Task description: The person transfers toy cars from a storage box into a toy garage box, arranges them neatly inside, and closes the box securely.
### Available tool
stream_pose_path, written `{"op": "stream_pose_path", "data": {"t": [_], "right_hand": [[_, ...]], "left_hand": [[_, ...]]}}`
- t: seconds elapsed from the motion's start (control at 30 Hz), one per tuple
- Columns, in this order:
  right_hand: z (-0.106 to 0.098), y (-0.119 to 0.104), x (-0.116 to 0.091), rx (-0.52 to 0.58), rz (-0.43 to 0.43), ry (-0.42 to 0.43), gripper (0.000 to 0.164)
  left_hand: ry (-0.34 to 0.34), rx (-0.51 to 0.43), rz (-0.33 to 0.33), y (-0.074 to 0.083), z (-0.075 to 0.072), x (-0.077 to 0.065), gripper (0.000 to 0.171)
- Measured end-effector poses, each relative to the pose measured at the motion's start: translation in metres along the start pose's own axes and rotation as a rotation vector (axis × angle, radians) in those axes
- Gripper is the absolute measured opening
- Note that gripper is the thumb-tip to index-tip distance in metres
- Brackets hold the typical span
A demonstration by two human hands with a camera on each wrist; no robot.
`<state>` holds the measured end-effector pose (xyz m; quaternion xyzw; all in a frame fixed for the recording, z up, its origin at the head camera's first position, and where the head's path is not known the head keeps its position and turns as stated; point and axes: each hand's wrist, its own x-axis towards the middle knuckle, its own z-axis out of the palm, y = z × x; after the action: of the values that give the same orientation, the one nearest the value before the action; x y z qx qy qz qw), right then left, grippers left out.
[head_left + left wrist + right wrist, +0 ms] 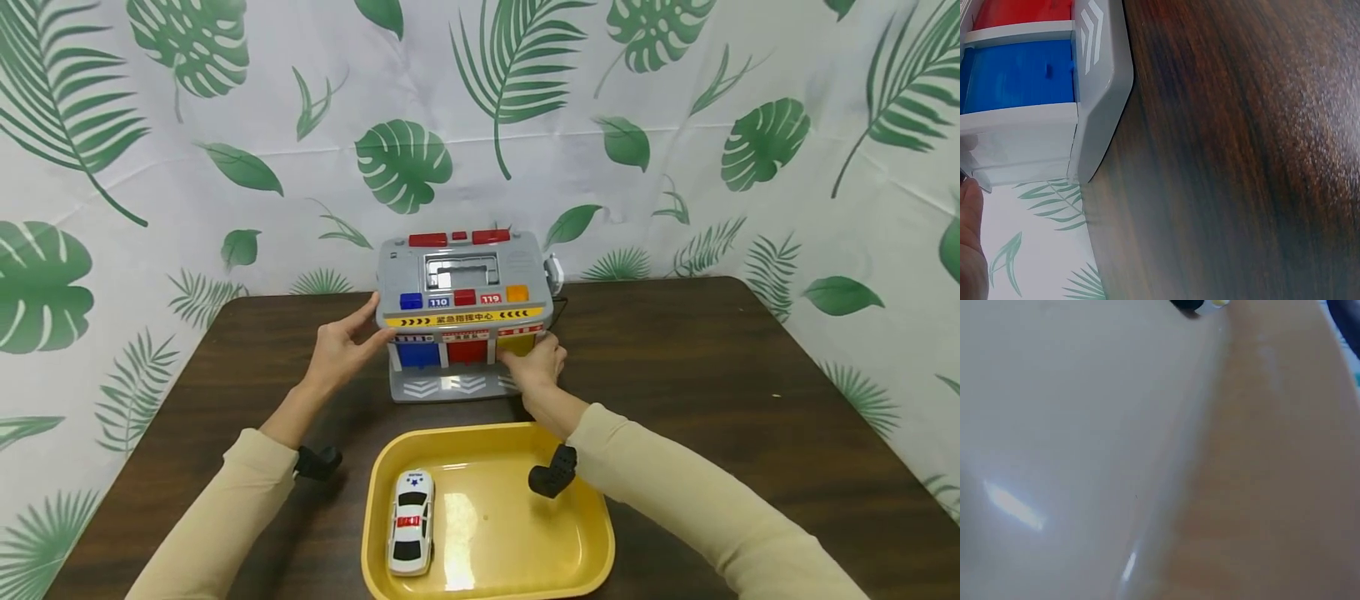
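Note:
A grey toy garage (461, 275) with blue, red and yellow doors stands towards the back of the table. My left hand (337, 354) rests on its left front corner, thumb and forefinger extended along the roof edge; its other fingers are hidden. In the left wrist view, part of that hand (971, 240) shows beside the white side wall (1016, 153). At the garage's right front corner, my right hand (536, 367) grips with curled fingers, the thumb near the yellow door (516, 343). Anything behind those fingers is hidden.
Nearer stands a yellow tray (480, 590), with a white toy police car (410, 521) in its left part. My right forearm passes over the tray's right edge. A leaf-print cloth (300, 200) hangs behind the dark wooden table (712, 400).

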<state>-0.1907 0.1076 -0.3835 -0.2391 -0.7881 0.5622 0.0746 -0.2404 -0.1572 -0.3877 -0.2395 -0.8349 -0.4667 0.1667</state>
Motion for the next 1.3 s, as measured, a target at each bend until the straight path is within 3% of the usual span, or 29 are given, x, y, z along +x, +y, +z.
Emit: {"op": "stream_pose_path", "data": {"t": [0.13, 0.27, 0.4, 0.53, 0.63, 0.8, 0.97, 1.3], "right_hand": [[-0.017, -0.002, 0.006, 0.072, 0.004, -0.029, 0.064], [-0.036, -0.005, 0.014, 0.196, -0.014, 0.016, 0.054], [-0.053, -0.006, 0.019, 0.317, -0.106, 0.091, 0.046], [-0.062, -0.012, 0.018, 0.363, -0.235, 0.131, 0.041], [-0.061, -0.019, 0.011, 0.379, -0.341, 0.106, 0.04], [-0.05, -0.031, -0.003, 0.374, -0.492, -0.009, 0.042], [-0.038, -0.036, -0.014, 0.323, -0.561, -0.093, 0.044], [-0.015, -0.043, -0.026, 0.167, -0.729, -0.158, 0.043]], "left_hand": [[-0.004, 0.002, -0.005, 0.0, 0.0, 0.001, 0.063], [0.002, 0.007, -0.012, 0.001, -0.001, 0.001, 0.063], [-0.005, -0.005, -0.009, 0.001, 0.0, 0.002, 0.064], [-0.016, -0.025, -0.022, 0.002, 0.0, 0.002, 0.065], [-0.022, -0.035, -0.047, 0.002, 0.0, 0.002, 0.065], [-0.011, -0.037, -0.064, 0.002, 0.0, 0.001, 0.064], [-0.011, -0.037, -0.067, 0.003, -0.001, 0.001, 0.064], [-0.02, -0.048, -0.081, 0.002, 0.0, 0.0, 0.065]]}}
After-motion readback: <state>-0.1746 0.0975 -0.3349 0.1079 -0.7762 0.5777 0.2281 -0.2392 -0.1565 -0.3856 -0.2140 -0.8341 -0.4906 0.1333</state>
